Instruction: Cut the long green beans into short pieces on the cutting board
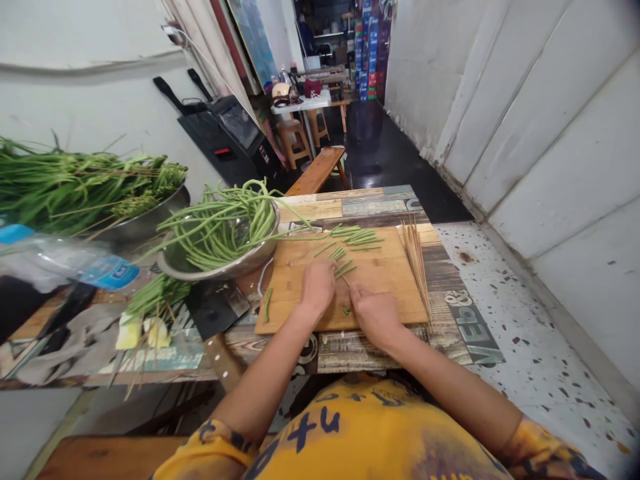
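Observation:
My left hand (319, 287) is closed over short pieces of long bean (344, 269) lying side by side on a wooden cutting board (385, 280). To its right, my right hand (373, 312) pinches a thin bamboo skewer (346, 281), its visible end pointing at the bean pieces. Most of that skewer is hidden by the hand. Further up the board lie more cut bean pieces (363, 238). One bean piece (268, 305) rests alone by the left edge, and a small scrap (347, 311) sits between my hands.
Loose skewers (415, 263) lie along the board's right edge. A steel bowl (220, 272) of whole long beans stands left. Beside it are a cleaver (220, 320), bundled greens (155, 297), a plastic bottle (75, 263) and a basin (150, 220) heaped with greens. A bench (320, 172) stands beyond the table.

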The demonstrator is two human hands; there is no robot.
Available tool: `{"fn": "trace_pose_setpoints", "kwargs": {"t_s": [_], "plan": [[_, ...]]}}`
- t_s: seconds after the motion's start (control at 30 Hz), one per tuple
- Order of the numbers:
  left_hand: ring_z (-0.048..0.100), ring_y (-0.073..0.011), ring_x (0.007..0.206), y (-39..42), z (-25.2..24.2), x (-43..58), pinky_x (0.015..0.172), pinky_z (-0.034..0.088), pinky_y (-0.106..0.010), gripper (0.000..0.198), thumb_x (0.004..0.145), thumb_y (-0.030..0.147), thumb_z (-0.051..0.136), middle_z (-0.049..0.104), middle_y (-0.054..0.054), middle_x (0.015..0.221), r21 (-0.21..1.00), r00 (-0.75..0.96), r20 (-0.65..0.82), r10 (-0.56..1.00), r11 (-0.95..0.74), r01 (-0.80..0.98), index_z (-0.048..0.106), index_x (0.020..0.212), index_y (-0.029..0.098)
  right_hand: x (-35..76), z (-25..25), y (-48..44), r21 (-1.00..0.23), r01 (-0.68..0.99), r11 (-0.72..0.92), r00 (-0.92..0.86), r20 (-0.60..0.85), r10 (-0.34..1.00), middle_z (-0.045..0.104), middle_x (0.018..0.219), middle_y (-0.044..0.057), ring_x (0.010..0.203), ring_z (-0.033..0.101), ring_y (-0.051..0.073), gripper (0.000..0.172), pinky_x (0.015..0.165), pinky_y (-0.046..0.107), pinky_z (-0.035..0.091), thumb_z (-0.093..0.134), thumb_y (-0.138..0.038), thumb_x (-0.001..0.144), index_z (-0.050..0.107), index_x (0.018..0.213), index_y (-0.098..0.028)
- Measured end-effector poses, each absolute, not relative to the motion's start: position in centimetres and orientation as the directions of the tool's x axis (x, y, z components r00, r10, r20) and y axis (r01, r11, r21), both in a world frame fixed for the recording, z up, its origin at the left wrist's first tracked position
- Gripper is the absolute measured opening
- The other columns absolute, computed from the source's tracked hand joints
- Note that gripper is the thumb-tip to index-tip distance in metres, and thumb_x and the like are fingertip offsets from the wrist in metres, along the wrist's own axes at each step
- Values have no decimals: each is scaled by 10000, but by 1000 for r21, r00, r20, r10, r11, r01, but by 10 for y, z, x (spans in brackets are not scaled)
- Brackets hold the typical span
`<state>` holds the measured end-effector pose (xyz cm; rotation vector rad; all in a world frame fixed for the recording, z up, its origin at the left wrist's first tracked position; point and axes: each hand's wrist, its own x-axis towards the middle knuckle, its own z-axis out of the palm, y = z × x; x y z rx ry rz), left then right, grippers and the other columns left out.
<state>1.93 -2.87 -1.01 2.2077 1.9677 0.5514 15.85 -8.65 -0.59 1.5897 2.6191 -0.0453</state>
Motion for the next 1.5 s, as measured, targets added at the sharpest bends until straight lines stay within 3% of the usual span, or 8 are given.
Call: {"fn": "trace_pose_setpoints", "kwargs": {"t_s": [0.17,0.53,0.77,1.1,1.5], "plan": [[559,-236,896,-20,-9,19,828,413,-347,182,811,133,484,656,-116,870,191,61,191,980,-98,977,664,828,120,160,-7,-90,15,885,465,-463,-83,883,674,918,215,799,662,201,410,657,278,459,346,-111,913,416,1312,-46],[559,-242,890,-31,-4,31,794,424,-341,295,842,65,348,642,-138,850,-26,81,180,980,-77,997,641,830,90,158,-5,-96,9,883,469,-467,-74,881,670,941,239,769,668,210,442,652,303,468,369,-85,889,413,1326,-32],[591,-229,825,-25,-2,27,778,425,-325,288,804,67,380,665,-139,819,153,44,101,994,-59,986,665,786,100,156,-5,-100,-8,871,490,-490,-60,870,690,852,194,689,665,197,459,560,280,459,363,-32,860,435,1313,-13],[623,-194,813,-22,-8,24,750,436,-270,255,784,103,442,697,-109,858,286,47,108,993,-77,955,690,845,121,151,-8,-87,5,890,456,-455,-59,889,673,878,233,766,672,218,393,617,293,478,369,-109,904,450,1271,7],[607,-219,851,-9,-1,13,799,433,-301,193,764,121,497,691,-121,860,222,63,123,990,-89,971,687,795,122,153,-9,-87,0,896,445,-444,-61,894,680,901,216,760,672,202,404,635,286,479,394,-120,902,436,1294,-34]]}}
